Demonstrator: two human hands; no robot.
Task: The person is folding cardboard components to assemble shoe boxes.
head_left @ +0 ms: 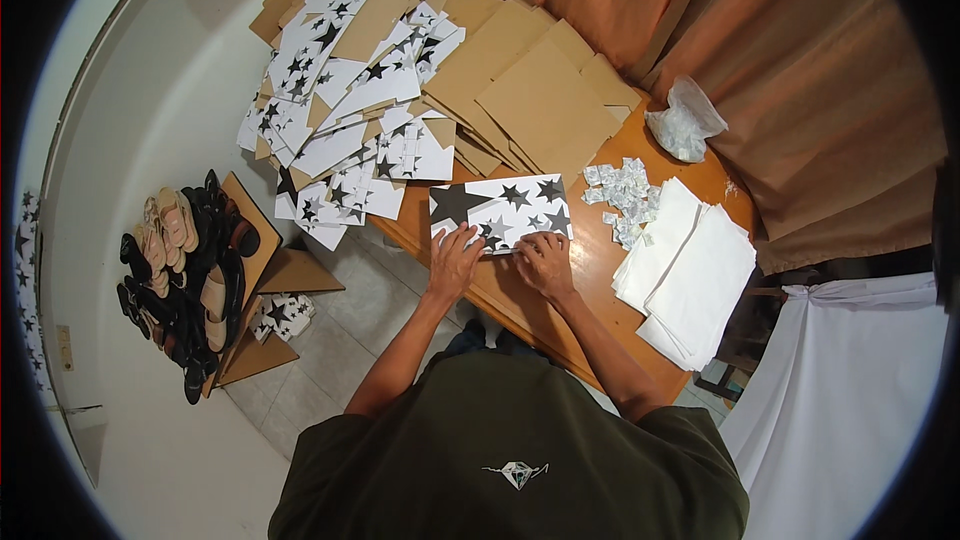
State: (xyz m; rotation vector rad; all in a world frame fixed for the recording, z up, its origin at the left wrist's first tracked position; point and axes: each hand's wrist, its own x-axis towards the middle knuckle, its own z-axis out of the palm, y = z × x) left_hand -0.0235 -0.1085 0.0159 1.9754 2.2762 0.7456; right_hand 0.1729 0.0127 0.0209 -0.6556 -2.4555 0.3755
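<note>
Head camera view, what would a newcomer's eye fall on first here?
Probably the large heap of star-printed and brown cardboard, spread over the far left part of the wooden table. Next, the white star-patterned box at the picture's centre, with the left hand and right hand at its near edge. Then the shoes piled at the left.

No words or numbers can be read. The dark green shirt carries 1 white diamond-shaped emblem, with thin, handwriting-like strokes running out to its left and right, too small to make out. The little packets on the wooden table show faint marks, also too small to read.
</note>
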